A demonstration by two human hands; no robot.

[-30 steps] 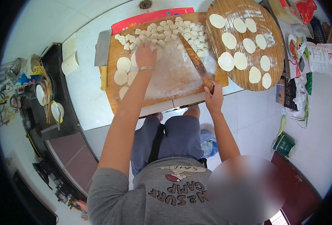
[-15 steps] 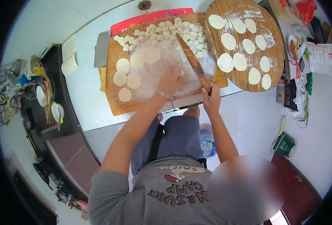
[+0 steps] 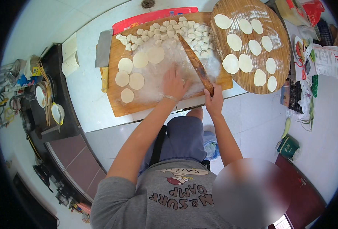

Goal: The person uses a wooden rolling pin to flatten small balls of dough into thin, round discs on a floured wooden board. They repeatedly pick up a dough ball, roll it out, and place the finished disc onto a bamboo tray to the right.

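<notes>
My right hand [image 3: 214, 100] grips the lower end of a dark-stained wooden rolling pin [image 3: 196, 64], which slants up to the left over the cutting board [image 3: 127, 110]. Palm down on the floured middle of the board, my left hand [image 3: 174, 84] has its fingers stretched out and slightly blurred; I see nothing held in it. Left of it lie several round dough wrappers [image 3: 136, 81], two of them overlapping near the top. Many small cut dough pieces [image 3: 163, 29] are heaped along the board's far edge, dusted with flour.
A cleaver [image 3: 103, 51] with a yellow handle lies along the board's left edge. At right, a round wooden board [image 3: 270, 24] bears several flat wrappers and overlaps the cutting board's corner. Bowls [image 3: 57, 112] with chopsticks stand on the dark counter at left.
My left hand has shifted slightly right over the flour, its fingers spreading. The rolling pin and my right hand have moved a little to the left.
</notes>
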